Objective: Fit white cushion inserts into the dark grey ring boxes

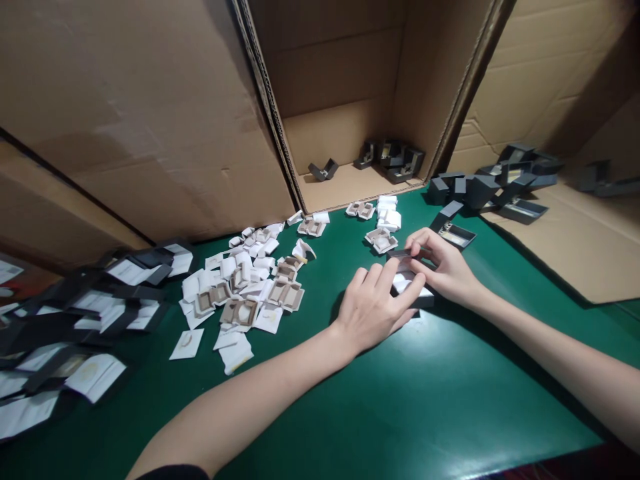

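A small dark grey box (417, 297) with a white insert lies on the green table (410, 400), right of centre. My left hand (373, 307) rests on its near side, fingers curled over the white insert. Gripping the far edge of the box and its raised lid is my right hand (443, 267), the thumb and fingers pinched on it. Just behind the hands sits a white insert (381, 240).
Several white and beige inserts (250, 287) are scattered left of centre. Flat dark boxes with white cards (85, 313) pile at the far left. An open cardboard carton (350, 180) holds several grey boxes; more grey boxes (493, 183) stand at the right on cardboard.
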Demonstrator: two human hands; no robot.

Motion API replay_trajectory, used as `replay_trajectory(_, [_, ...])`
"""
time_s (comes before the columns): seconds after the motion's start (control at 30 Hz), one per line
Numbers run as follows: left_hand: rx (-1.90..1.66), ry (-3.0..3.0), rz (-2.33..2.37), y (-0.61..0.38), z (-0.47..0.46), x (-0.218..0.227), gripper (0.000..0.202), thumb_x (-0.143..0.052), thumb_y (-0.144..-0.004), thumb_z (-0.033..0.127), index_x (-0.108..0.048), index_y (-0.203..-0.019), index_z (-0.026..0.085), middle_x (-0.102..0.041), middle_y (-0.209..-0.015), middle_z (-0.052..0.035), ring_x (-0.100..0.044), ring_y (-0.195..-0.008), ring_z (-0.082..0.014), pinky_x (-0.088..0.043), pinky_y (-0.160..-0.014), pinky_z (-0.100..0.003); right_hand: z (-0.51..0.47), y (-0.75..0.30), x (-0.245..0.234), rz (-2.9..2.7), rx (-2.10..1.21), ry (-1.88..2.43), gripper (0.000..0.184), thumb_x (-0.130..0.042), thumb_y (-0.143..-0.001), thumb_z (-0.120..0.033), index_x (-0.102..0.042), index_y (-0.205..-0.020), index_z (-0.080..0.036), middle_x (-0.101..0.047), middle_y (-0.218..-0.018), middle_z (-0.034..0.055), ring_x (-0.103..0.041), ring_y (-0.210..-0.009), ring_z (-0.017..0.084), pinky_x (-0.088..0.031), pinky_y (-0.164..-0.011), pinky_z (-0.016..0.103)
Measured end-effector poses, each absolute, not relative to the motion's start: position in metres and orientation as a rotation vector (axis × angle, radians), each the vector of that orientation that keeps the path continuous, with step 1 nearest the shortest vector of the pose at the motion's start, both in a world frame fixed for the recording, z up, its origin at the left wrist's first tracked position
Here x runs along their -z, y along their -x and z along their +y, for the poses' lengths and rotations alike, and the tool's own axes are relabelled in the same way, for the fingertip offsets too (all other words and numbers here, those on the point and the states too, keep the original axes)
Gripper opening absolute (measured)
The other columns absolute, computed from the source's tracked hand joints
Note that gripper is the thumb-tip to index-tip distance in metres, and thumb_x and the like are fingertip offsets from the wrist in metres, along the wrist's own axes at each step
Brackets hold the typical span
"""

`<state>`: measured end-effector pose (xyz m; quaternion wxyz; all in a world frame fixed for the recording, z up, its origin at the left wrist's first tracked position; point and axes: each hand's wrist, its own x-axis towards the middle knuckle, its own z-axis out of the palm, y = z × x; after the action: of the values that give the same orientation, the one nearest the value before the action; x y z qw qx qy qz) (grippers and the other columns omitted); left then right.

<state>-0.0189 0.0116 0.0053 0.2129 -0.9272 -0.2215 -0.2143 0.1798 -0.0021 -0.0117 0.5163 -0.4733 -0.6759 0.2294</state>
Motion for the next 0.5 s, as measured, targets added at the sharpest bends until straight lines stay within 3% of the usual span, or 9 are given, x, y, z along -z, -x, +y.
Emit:
replay_trajectory(0.37, [0.56, 2.556, -0.642, 0.0174, 0.0122, -0.0002, 0.044, -0.039, -0.088, 0.047, -0.045, -0.13, 0.033, -0.046, -0.134, -0.0093, -0.054, -0.086, -0.0114, -0.033, -0.074, -0.024, -0.0041, -0.1781, 0.0102, -1.635, -0.5, 1.185, 0.007, -0.057, -0.085, -0.017, -0.051, -0.083, -0.02, -0.052, -0.093, 0.0053, -0.053, -0.086, 0.017, -0.046, -0.065, 0.028])
replay_trajectory(0.5, [0.535, 2.571, -0.667, 0.0177, 0.0112, 0.0036, 0.042, -0.042, -0.087, 0.045, -0.047, -0.127, 0.032, -0.042, -0.139, -0.0105, -0.057, -0.086, -0.0115, -0.036, -0.072, -0.023, -0.0044, -0.1786, 0.0147, -1.506, -0.566, 1.238, 0.012, -0.061, -0.085, -0.024, -0.051, -0.091, -0.021, -0.055, -0.094, 0.0041, -0.058, -0.083, 0.016, -0.049, -0.07, 0.029])
